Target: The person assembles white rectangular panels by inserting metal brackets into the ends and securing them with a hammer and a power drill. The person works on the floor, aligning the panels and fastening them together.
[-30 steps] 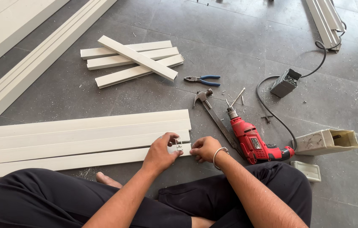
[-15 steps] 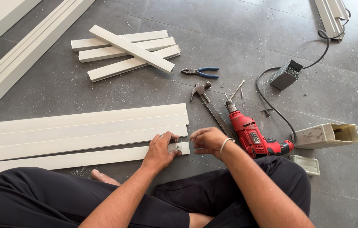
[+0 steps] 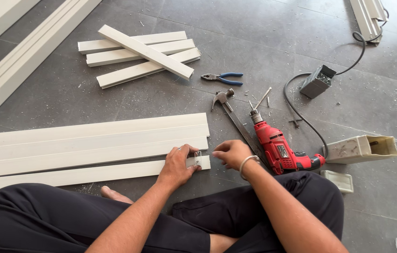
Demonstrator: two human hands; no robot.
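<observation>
Grey concrete floor, lower centre: left hand (image 3: 178, 165) pinches small metal clip (image 3: 197, 158) on long white plastic strip (image 3: 90, 172).
Right hand (image 3: 230, 153) hovers loosely curled, empty; strip seems light, bendy, best held near its end.

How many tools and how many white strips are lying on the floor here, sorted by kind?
Long white strips by the left hand: 4
Short white strips, stacked: 4
Red drill: 1
Hammer: 1
Blue-handled pliers: 1
Total: 11
The right hand hovers open beside the drill; the left hand presses a small metal clip onto the nearest strip's end.
</observation>
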